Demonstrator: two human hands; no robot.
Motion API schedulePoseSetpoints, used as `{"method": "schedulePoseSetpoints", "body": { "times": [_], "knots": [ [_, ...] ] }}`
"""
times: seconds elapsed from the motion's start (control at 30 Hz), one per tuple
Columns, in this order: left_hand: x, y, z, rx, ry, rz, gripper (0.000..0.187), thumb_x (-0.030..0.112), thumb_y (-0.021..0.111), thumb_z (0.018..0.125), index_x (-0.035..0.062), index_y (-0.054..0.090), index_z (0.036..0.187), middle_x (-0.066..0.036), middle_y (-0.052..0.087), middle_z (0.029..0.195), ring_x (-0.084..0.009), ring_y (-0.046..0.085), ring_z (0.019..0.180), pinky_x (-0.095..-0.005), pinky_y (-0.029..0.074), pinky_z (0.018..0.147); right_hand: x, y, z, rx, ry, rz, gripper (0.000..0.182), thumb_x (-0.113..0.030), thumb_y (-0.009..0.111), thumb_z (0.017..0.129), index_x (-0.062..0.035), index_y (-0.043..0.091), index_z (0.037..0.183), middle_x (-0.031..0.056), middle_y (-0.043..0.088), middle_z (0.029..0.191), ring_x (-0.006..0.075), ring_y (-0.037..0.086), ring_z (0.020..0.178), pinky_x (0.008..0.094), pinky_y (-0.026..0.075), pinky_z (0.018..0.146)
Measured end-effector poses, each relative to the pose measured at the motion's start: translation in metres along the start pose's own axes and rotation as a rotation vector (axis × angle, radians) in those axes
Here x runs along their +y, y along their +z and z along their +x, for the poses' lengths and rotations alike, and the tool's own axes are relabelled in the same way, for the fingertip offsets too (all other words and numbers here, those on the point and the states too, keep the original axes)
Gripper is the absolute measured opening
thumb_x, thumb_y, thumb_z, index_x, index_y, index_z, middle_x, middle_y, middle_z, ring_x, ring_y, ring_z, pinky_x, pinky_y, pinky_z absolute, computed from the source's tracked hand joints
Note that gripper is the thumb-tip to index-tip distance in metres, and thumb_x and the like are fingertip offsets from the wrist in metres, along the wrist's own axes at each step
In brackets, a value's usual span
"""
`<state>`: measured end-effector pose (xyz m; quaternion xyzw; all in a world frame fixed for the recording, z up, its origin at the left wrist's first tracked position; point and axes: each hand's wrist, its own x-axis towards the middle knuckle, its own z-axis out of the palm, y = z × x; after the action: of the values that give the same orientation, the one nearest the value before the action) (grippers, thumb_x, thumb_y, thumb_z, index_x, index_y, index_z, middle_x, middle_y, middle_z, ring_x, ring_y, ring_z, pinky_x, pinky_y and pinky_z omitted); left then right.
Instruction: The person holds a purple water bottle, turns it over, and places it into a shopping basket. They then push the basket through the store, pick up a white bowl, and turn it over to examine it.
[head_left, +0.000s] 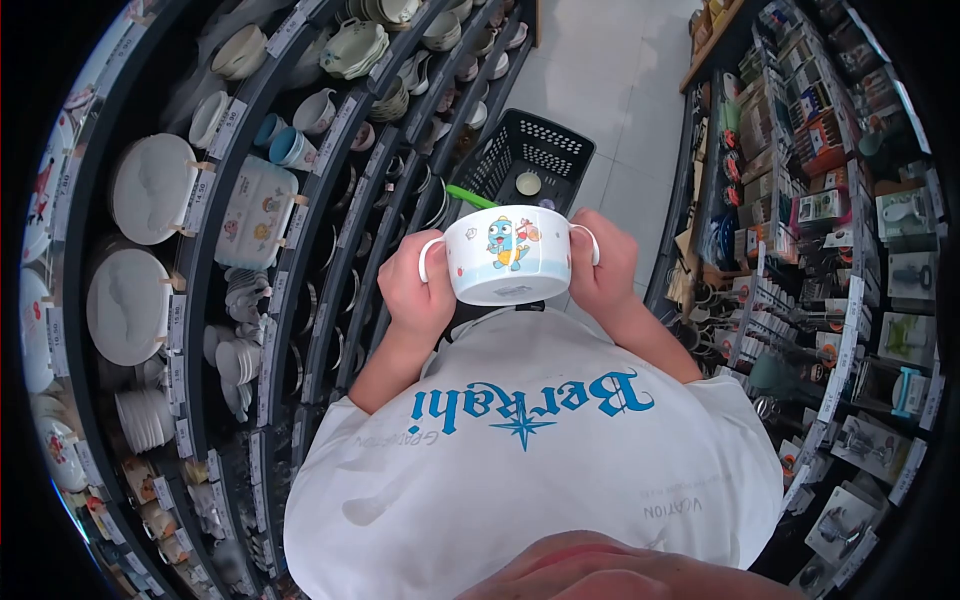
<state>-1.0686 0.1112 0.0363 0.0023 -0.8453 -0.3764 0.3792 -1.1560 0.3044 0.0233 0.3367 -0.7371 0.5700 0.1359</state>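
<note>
A white two-handled bowl [478, 262] with a blue cartoon figure on its side is held up in front of my chest, its base tilted toward the camera. My left hand [415, 283] grips the loop handle on the image's left side. Around the handle on the image's right side, the fingers of my right hand [604, 262] are closed. Beyond the bowl, a black shopping basket [570, 150] stands on the floor with a small pale bowl [528, 184] inside and a green handle [470, 197] at its edge.
Shelves of plates [155, 190], bowls and cups with price tags rise along the left. A white tray [257, 213] stands among them. Packaged kitchen utensils [905, 275] hang along the right. The tiled aisle floor [610, 90] runs between the two shelf rows.
</note>
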Motion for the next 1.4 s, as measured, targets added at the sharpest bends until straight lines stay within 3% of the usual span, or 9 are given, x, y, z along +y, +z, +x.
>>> {"method": "schedulePoseSetpoints", "body": {
  "times": [0.83,1.4],
  "knots": [
    [-0.066,-0.028,0.052,-0.079,-0.061,-0.091,0.009,0.008,0.058,0.087,-0.0010,0.059,0.086,-0.014,0.061,0.069,-0.0269,0.060,0.056,-0.0326,0.046,0.052,0.001,0.063,0.054,0.001,0.127,-0.020,0.026,-0.014,0.044,0.095,0.0012,0.051,0.074,0.0145,0.050,0.063,0.0285,0.049,0.052,0.0345,0.038,0.050],
    [-0.111,-0.072,0.055,-0.023,-0.063,-0.084,0.005,0.005,0.058,0.085,0.0001,0.059,0.083,-0.011,0.059,0.064,-0.0243,0.059,0.052,-0.0314,0.045,0.049,-0.005,0.129,0.064,-0.033,0.207,-0.011,0.026,-0.012,0.044,0.095,0.0015,0.051,0.074,0.0126,0.048,0.060,0.0217,0.045,0.050,0.0314,0.037,0.050]
  ]
}}
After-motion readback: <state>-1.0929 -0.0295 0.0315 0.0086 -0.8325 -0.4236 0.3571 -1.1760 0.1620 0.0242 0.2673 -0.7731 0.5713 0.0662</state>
